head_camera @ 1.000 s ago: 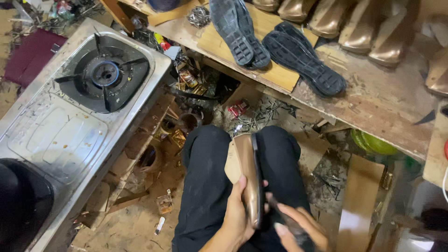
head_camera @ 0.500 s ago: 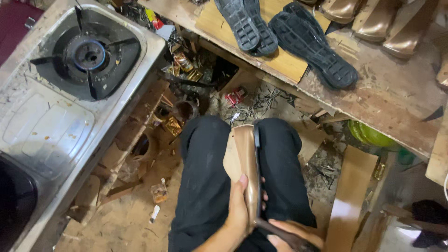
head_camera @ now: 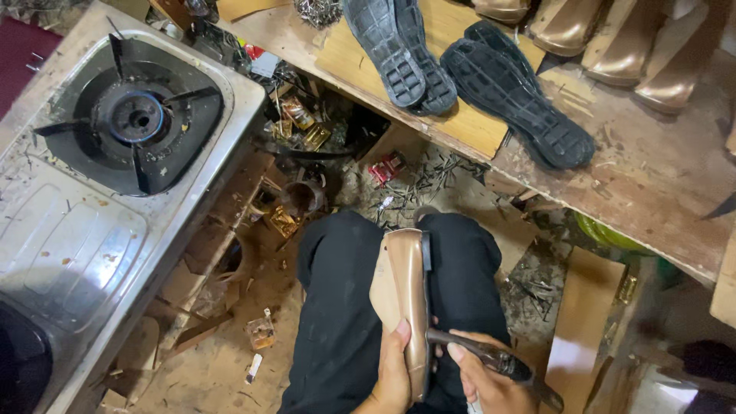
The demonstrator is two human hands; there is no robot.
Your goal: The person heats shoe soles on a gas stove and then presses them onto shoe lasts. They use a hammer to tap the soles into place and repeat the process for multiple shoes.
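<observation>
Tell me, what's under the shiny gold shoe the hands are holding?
Under the gold shoe are the person's knees in black trousers. The left hand grips its lower end, covering that part; the right hand holds a dark tool against it.

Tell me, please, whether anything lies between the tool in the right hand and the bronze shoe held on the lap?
Nothing visible does. The left hand grips the bronze shoe on its edge over the black trousers, and the dark tool in the right hand already meets the shoe's side, with no scrap or finger between them.
</observation>
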